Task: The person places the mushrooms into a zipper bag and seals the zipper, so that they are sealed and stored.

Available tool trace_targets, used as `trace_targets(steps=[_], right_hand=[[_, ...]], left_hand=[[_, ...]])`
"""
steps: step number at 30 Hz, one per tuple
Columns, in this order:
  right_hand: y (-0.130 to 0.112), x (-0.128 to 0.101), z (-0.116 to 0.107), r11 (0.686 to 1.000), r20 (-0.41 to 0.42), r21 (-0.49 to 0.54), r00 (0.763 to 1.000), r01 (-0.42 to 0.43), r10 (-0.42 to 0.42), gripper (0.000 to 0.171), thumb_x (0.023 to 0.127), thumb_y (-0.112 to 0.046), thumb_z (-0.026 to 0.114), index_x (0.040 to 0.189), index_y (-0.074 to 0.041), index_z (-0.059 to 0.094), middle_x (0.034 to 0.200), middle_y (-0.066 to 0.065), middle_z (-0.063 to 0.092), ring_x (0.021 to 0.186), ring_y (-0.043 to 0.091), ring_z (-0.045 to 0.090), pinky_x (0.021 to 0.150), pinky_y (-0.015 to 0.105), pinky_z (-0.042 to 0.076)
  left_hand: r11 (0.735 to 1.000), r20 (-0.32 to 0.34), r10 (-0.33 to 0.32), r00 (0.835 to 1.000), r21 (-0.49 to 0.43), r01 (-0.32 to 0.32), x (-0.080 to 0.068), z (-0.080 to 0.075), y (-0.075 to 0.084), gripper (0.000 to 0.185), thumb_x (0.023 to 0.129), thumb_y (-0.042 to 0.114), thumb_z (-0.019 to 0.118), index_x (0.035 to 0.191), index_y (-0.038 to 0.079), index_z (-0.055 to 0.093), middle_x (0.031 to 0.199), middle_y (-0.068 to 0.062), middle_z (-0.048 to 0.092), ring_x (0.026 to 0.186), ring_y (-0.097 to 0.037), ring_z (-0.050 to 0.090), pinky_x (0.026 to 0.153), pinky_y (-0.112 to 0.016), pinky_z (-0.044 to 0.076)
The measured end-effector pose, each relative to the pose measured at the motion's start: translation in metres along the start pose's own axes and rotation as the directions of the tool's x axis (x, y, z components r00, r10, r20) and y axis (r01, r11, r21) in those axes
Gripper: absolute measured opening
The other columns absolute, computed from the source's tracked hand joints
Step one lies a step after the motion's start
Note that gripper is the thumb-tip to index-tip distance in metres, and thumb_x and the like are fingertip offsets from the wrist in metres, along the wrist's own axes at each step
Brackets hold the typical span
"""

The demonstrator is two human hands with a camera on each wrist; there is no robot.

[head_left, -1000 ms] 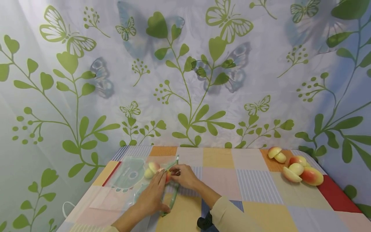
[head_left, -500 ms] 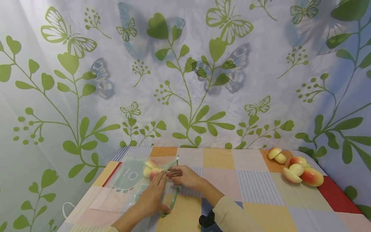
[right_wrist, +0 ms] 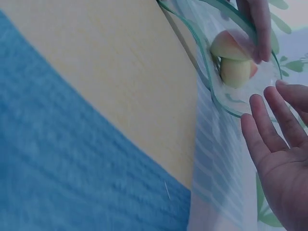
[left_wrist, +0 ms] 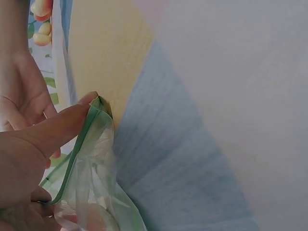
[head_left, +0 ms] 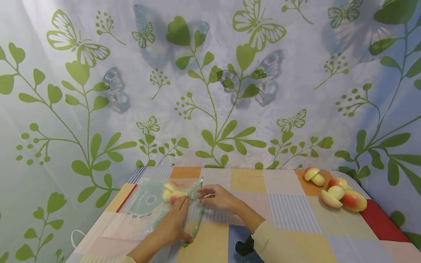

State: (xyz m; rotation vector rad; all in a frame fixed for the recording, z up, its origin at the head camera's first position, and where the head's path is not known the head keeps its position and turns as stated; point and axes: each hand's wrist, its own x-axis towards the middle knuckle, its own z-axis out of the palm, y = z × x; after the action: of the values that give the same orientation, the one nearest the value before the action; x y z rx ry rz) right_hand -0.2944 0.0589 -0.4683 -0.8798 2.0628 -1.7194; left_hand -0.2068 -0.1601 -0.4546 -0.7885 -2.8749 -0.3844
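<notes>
Left wrist view: thumb (left_wrist: 62, 126) of left hand (head_left: 172, 223) pressed on green zip edge of clear bag (head_left: 149, 204), near corner of bag mouth lifted off the patchwork tablecloth (head_left: 250, 215); pinch against a finger underneath likely, underside hidden. Head view only shows this hand lying flat over the near end of the bag mouth, fingers extended toward far side.

Right wrist view: right hand (head_left: 218, 197) open, fingers (right_wrist: 269, 125) straight and apart, holding nothing, just right of the bag mouth, not touching the fruit. Same view looks into the open mouth: two apple pieces (right_wrist: 233, 60) inside, one stacked against the other, a left fingertip resting over them through the plastic. Head view confirms pieces (head_left: 172, 193) sitting at far end of bag, left of right hand, beyond left fingertips.

Bag at near-left part of table, mouth facing right.

Far right of table, head view alone: loose pile of cut apple pieces (head_left: 338, 193), well apart from both hands. Leaf-and-butterfly curtain (head_left: 210, 84) behind the table.
</notes>
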Motion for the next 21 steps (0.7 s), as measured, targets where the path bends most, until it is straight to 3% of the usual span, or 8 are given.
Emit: trace_targets(steps=[5,11,16,21], right_hand=[[-0.009,-0.008,-0.009,0.999,-0.002,-0.032,1.0,-0.024,0.024,0.037,0.091,-0.011,0.06,0.128,-0.013,0.055,0.12,0.019,0.056,0.105,0.029,0.057,0.084,0.035,0.05],[-0.011,-0.016,-0.022,0.997,-0.026,-0.078,0.999,-0.028,0.026,0.039,0.09,-0.014,0.061,0.128,-0.009,0.054,0.117,0.016,0.058,0.102,0.023,0.058,0.083,0.038,0.05],[-0.012,-0.022,-0.033,0.992,-0.041,-0.118,0.998,-0.049,0.045,0.036,0.09,-0.015,0.062,0.125,-0.016,0.056,0.118,0.018,0.057,0.102,0.022,0.058,0.084,0.037,0.049],[-0.018,-0.031,-0.041,0.988,-0.055,-0.145,0.997,-0.053,0.045,0.037,0.089,-0.015,0.063,0.126,-0.015,0.056,0.116,0.017,0.058,0.102,0.023,0.058,0.083,0.037,0.05]], left_hand=[[1.0,0.0,0.003,1.0,0.004,-0.003,0.0,-0.002,0.002,0.126,0.047,0.043,0.089,0.141,-0.009,0.023,0.144,-0.025,0.025,0.134,-0.035,0.022,0.104,-0.045,0.029],[1.0,-0.035,0.007,0.999,-0.012,-0.008,-0.001,-0.001,0.002,0.127,0.045,0.041,0.09,0.141,-0.009,0.025,0.143,-0.025,0.027,0.133,-0.036,0.023,0.103,-0.045,0.03],[1.0,-0.035,0.0,0.999,-0.009,-0.001,-0.001,0.002,-0.001,0.128,0.045,0.043,0.089,0.142,-0.007,0.022,0.145,-0.024,0.025,0.134,-0.034,0.021,0.104,-0.045,0.029],[1.0,-0.043,0.006,0.999,-0.023,-0.007,-0.002,0.002,-0.002,0.129,0.045,0.042,0.09,0.143,-0.007,0.021,0.146,-0.024,0.024,0.135,-0.035,0.02,0.105,-0.044,0.027]])
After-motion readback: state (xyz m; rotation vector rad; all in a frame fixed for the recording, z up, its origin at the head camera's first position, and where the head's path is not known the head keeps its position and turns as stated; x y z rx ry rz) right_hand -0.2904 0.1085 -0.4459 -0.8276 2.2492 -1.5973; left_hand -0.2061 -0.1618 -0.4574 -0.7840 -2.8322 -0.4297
